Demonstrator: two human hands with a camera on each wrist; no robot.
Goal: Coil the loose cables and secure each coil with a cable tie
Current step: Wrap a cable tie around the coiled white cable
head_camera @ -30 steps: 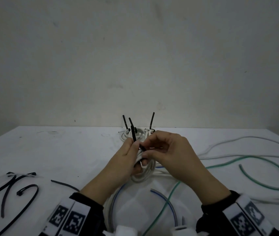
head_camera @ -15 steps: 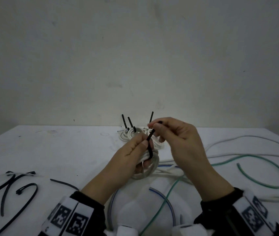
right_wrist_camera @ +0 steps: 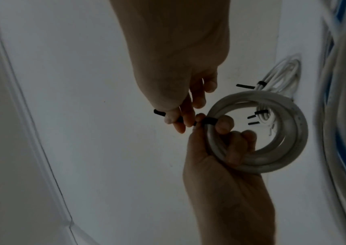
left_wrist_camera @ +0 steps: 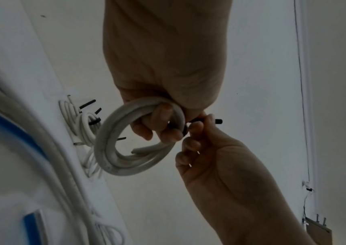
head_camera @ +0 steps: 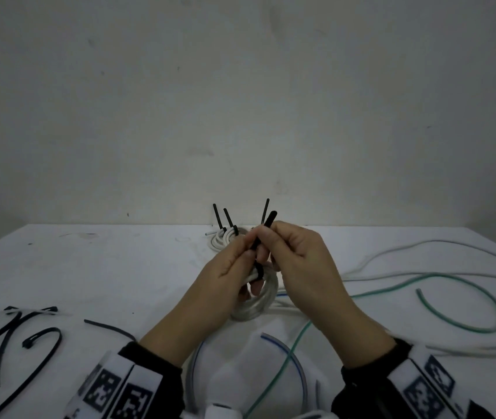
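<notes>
1. From my head I see the tabletop (head_camera: 89, 276): spare ties (head_camera: 26, 337) near its left edge, tied coils (head_camera: 225, 235) at the far edge, a green cable (head_camera: 464, 316) looping toward the right edge, and a blue cable (head_camera: 289, 355) at the near edge.
2. The wrist views show what my knuckles hide from above: my left hand (head_camera: 225, 279) has its fingers (left_wrist_camera: 165, 119) curled through the white coil (right_wrist_camera: 272, 132), holding it above the tabletop.
3. The black tie (right_wrist_camera: 209, 120) wraps the coil right at my left thumb; my right hand (head_camera: 298, 261) pinches its tail just beside the coil, the tip poking past my fingers.
4. Both grips are narrow: left on the coil, right on the tie.
5. The tie's head is hidden between my fingertips, and the wrist views are dim.
</notes>
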